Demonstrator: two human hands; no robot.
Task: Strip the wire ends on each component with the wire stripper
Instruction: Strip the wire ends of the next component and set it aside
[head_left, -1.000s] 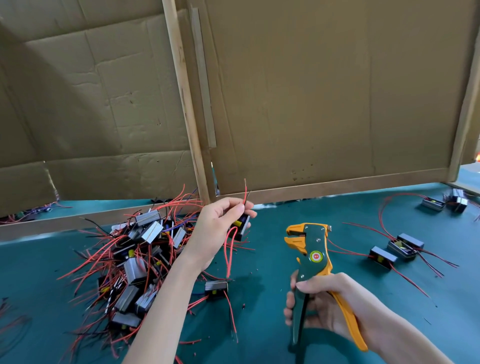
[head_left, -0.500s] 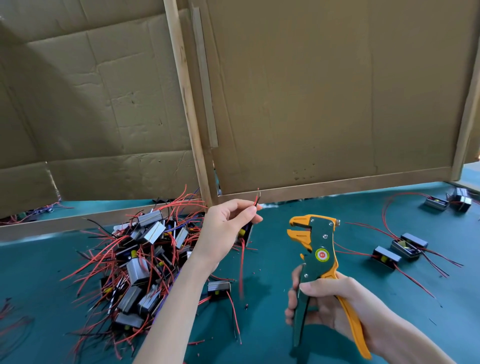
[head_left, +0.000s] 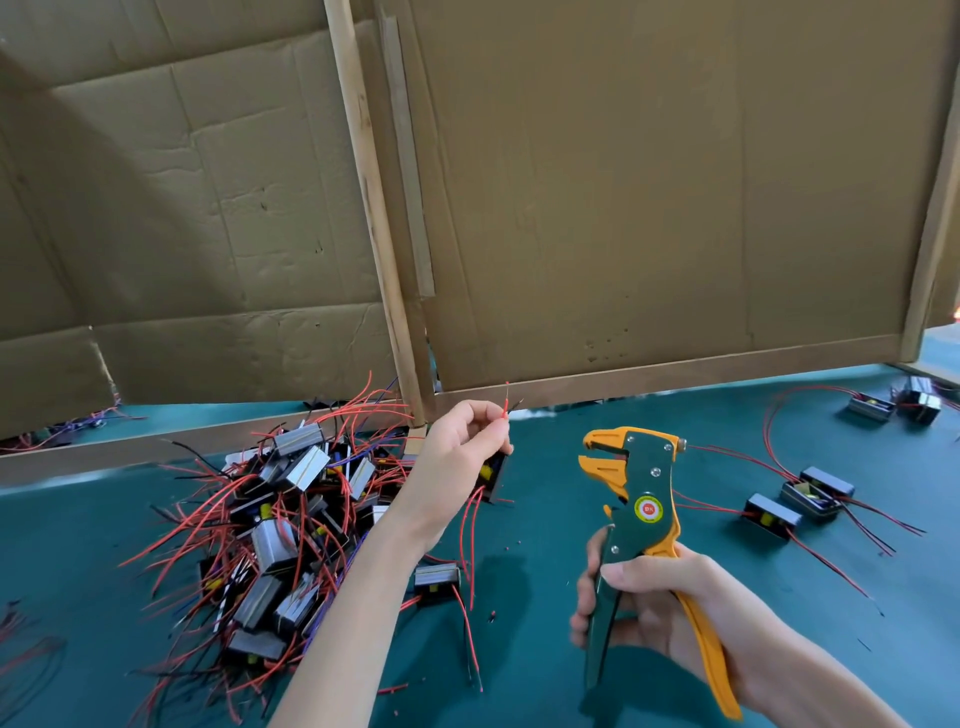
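I see the left hand (head_left: 457, 447) pinching the thin red wire ends (head_left: 506, 404) of a small black box component (head_left: 492, 475), which dangles over the green desk (head_left: 519, 675) near its far edge. The right hand (head_left: 660, 597) wraps the orange-and-green wire stripper (head_left: 636, 483), jaws parted. The wires look light and floppy, so I'd pinch near the tips.
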